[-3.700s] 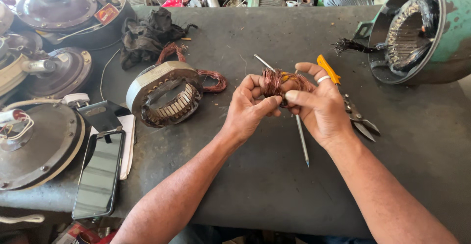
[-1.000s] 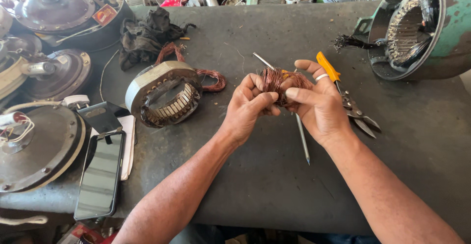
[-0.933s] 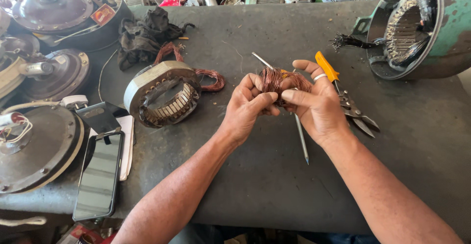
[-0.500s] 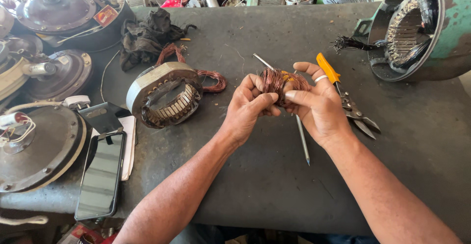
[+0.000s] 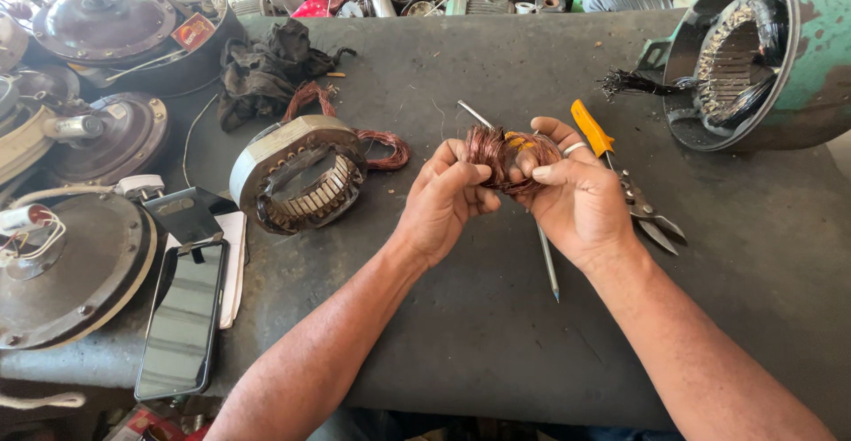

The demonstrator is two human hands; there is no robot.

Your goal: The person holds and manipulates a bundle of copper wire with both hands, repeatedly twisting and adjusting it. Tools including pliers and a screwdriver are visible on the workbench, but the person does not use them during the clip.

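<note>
Both hands, left hand (image 5: 448,200) and right hand (image 5: 576,203), grip the copper coil (image 5: 503,153) (cutters (image 5: 634,197) at 3 o'clock); yanking could snap strands.

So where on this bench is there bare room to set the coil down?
Bare bench lies near the person, between the phone and the forearms. More lies right of the snips, below the green motor housing. The left side is crowded with fan motors and the stator.

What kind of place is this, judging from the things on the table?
Probably a motor or fan repair workshop. Both hands hold a copper coil; a stator lies on the bench, with a green motor housing and fan motors nearby.
</note>
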